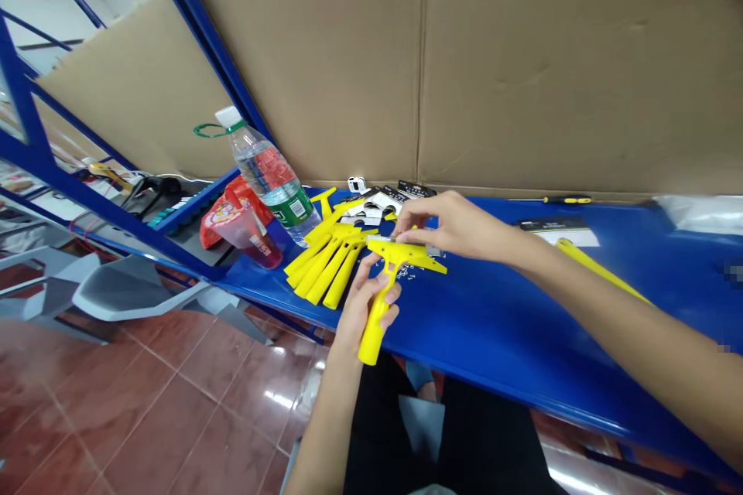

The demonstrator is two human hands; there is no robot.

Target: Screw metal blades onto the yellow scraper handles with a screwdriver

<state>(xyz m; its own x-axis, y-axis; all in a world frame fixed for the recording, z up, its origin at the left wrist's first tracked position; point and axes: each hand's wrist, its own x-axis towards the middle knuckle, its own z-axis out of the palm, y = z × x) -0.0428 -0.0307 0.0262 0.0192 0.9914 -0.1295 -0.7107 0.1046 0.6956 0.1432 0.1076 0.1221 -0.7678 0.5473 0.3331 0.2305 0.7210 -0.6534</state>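
My left hand (363, 298) is wrapped round the handle of a yellow plastic scraper (374, 329), holding it over the front of the blue table. At the scraper's wide head lies a thin silver metal blade (378, 240). My right hand (429, 224) pinches this blade from above, and its fingertips partly hide it. Just left of the held scraper, several more yellow scrapers (325, 267) lie fanned out side by side. Another yellow piece (434, 264) shows behind the scraper's head, below my right hand.
A large water bottle (264, 170) and a plastic cup (252, 240) stand at the table's left end, beside a red packet (235, 205). Black-and-white cards (377, 205) lie at the back. A screwdriver (566, 200) lies near the cardboard wall (522, 69). Another yellow scraper (600, 271) lies right, behind my forearm.
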